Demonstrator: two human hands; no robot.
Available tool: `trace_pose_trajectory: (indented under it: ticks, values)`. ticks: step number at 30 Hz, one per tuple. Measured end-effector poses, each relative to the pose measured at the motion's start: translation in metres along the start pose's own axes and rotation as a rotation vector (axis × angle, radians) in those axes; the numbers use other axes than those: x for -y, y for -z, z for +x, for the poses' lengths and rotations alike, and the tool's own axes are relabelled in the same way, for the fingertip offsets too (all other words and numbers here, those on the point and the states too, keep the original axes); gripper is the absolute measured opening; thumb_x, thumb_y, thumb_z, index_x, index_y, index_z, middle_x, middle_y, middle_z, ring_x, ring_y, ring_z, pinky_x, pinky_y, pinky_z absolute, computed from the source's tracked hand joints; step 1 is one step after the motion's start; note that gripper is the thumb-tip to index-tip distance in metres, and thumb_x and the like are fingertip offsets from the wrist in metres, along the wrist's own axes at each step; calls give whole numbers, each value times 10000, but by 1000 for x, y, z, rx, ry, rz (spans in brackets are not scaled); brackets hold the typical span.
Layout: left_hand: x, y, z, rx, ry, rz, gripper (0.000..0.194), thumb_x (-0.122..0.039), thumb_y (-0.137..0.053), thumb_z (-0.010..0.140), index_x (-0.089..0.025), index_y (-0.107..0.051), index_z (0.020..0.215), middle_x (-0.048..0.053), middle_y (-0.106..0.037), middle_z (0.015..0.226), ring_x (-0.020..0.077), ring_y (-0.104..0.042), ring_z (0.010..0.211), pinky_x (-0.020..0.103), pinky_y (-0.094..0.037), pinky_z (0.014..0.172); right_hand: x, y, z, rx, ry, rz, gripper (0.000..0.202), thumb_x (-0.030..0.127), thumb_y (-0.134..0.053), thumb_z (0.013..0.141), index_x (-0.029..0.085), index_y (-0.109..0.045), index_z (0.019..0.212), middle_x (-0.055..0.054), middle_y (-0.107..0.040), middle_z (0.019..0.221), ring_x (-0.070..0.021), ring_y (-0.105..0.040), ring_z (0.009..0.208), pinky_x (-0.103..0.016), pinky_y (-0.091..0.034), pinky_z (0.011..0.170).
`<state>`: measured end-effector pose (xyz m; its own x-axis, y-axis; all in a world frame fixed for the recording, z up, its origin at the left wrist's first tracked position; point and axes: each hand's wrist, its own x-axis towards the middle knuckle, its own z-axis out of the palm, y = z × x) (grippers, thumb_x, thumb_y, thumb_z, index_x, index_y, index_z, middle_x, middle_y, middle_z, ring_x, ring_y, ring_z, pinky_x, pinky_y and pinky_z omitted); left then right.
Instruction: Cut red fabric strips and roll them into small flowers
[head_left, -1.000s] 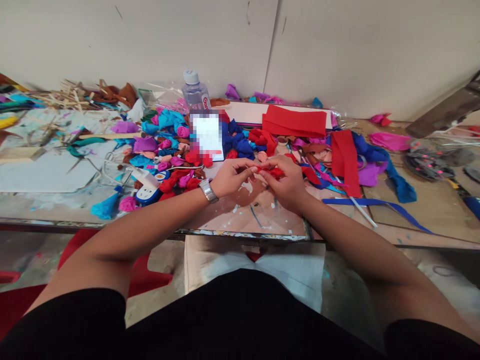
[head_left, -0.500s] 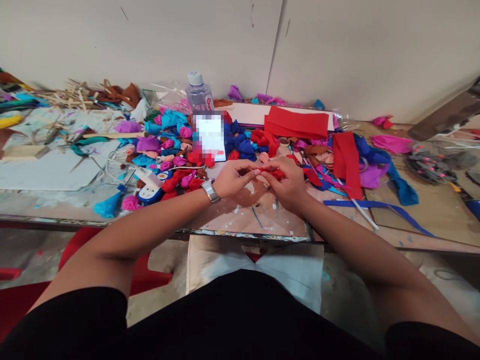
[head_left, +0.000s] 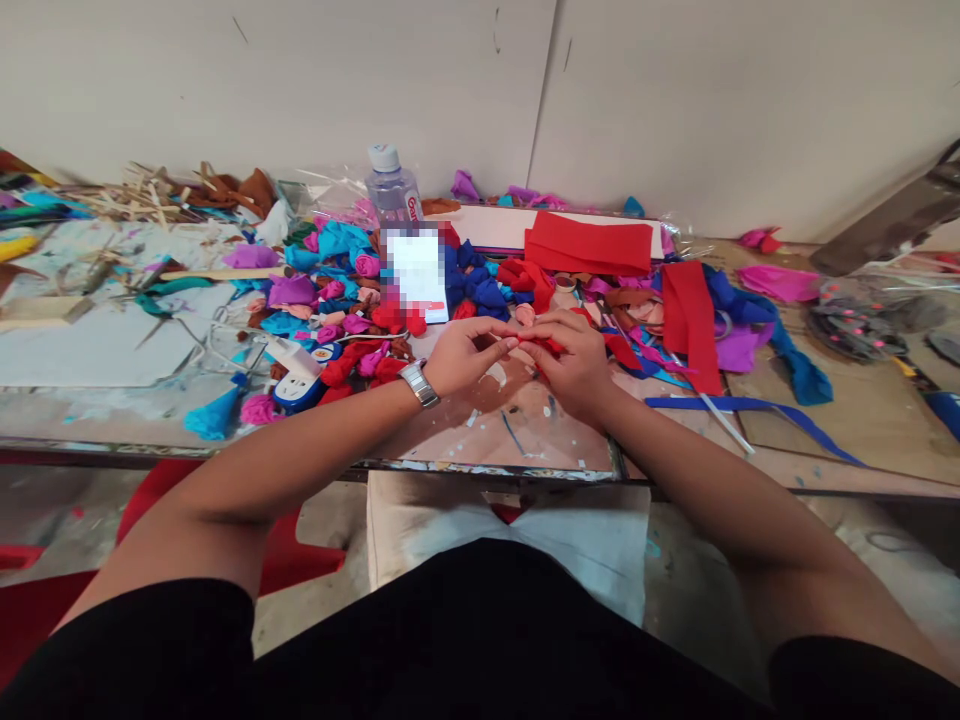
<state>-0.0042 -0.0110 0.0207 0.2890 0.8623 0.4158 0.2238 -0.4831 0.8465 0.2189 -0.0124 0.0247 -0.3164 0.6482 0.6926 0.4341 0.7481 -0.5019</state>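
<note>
Both hands meet over the near edge of the table, pinching one small piece of red crepe paper (head_left: 551, 345). My left hand (head_left: 463, 355), with a metal watch (head_left: 418, 383) on its wrist, grips the paper's left end between thumb and fingertips. Curled over the rest of the paper is my right hand (head_left: 579, 365), which hides much of it. Just beyond the fingers lies a pale pink paper rosette (head_left: 525, 314). Folded red crepe paper (head_left: 589, 245) rests farther back, and a red strip (head_left: 690, 325) hangs over scraps to the right.
A lit phone (head_left: 416, 275) leans on the pile of coloured paper flowers (head_left: 330, 290), before a bottle (head_left: 394, 190). A power strip (head_left: 300, 385) and pliers (head_left: 169, 292) lie left. A blue strip (head_left: 750, 405) and a pincushion-like dark bundle (head_left: 855, 320) are right.
The camera view has shifted very slightly. My hands stay together on the red crepe paper, with only small movements of the fingers.
</note>
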Motion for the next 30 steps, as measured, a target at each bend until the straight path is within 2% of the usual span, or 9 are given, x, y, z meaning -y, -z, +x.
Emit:
trace_pose_trajectory:
  ticks: [6,13,17,30]
  values:
    - [-4,0,2,21,20,-105,485,-615,-835,886,-141,-815,989,89,-813,851,132,-712,663,238,-555,621,0,0,1,5,-1,7,154,447,-766,1006,302,-808,1037,-43,-808,1058,-282,-736,1052,-482,-557,952]
    - [-6,0,5,62,39,-249,504,-639,-821,897,-144,-751,963,56,-765,772,134,-727,652,224,-543,581,1,0,2,-24,3,19,171,465,-792,985,298,-804,1018,-41,-821,1035,-278,-746,1026,-467,-565,934]
    - [-6,-1,5,49,35,-264,514,-657,-785,924,-149,-730,989,40,-746,738,118,-691,615,225,-538,581,5,1,2,-12,-15,32,152,426,-752,1013,305,-816,1079,-49,-826,1104,-282,-753,1081,-483,-572,986]
    - [-1,-2,4,26,46,-284,499,-634,-763,956,-141,-719,1019,43,-754,714,108,-679,600,215,-543,595,5,2,3,-41,21,29,114,357,-765,1009,278,-816,1073,-53,-830,1075,-269,-761,1050,-454,-563,962]
